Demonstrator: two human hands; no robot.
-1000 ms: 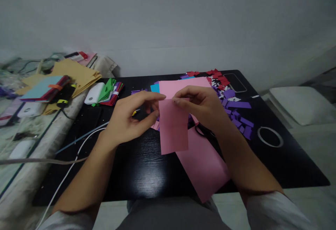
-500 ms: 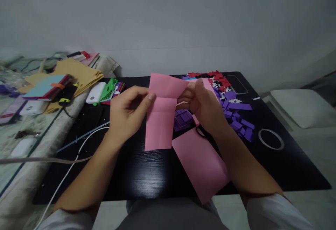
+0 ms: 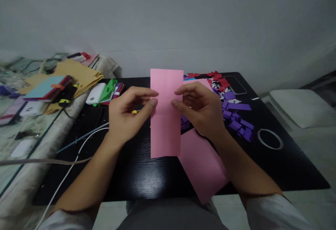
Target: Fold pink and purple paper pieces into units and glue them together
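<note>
A creased strip of pink paper [image 3: 166, 128] hangs upright in front of me, above the black table. My left hand [image 3: 131, 112] pinches its left edge between thumb and fingers. On the opposite edge, my right hand [image 3: 201, 105] grips it the same way, with the thumb on the near face. Crease lines run across and down the strip. Below my right forearm lies a larger pink sheet [image 3: 203, 165], overhanging the table's front edge. Purple folded paper pieces [image 3: 185, 122] are partly hidden behind the strip and my right hand.
Purple paper pieces [image 3: 243, 123] and red scraps [image 3: 220, 79] lie at the right of the black table [image 3: 278, 172]. Green paper bundles [image 3: 109, 91] and a white device [image 3: 96, 93] sit at the left. A white cable [image 3: 69, 174] crosses the left side. A pale stool [image 3: 299, 107] stands right.
My right hand has moved from the strip's upper right corner down to its right edge. The strip's top has unfolded flat and now stands straight, facing me.
</note>
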